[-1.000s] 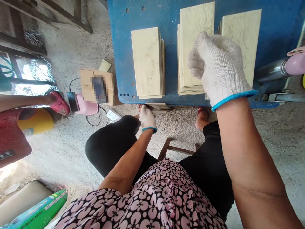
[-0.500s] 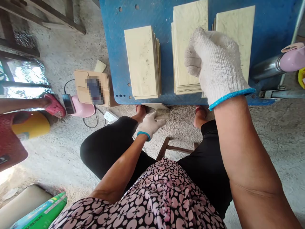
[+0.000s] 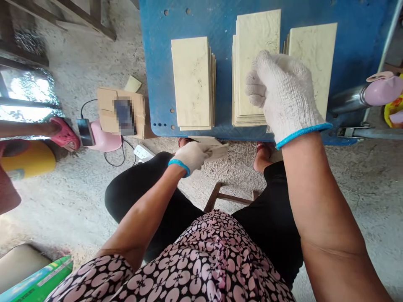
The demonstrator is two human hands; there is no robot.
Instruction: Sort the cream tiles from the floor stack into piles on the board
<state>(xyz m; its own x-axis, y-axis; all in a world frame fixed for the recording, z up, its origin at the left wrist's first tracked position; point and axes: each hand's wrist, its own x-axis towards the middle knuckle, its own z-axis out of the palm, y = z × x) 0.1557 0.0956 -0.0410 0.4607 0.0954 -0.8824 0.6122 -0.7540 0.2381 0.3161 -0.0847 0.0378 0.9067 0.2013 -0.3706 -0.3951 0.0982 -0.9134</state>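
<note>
My left hand (image 3: 192,158), in a white knit glove with a blue cuff, is low between my knees in front of the table edge. Its fingers are closed on a thin greyish sheet (image 3: 219,153). Beside that sheet, a pale flat piece (image 3: 206,140) shows partly under the edge. My right hand (image 3: 280,90), gloved alike, is raised in a fist over the middle stack (image 3: 256,37) and part of the right stack (image 3: 315,54) of cream rectangular sheets; whatever its fingers hold is hidden. Left of it lies another such stack (image 3: 192,79).
The blue table (image 3: 220,12) bears the stacks and a steel flask with a pink top (image 3: 380,90). On the floor at left are a cardboard box (image 3: 105,105) with a blurred dark object on it, a power strip (image 3: 143,153) and cable. Another person's pink clog (image 3: 64,134) is farther left.
My left hand, spread before, has closed on the greyish sheet and moved slightly left and up. The right fist keeps its shape. The view has shifted a little.
</note>
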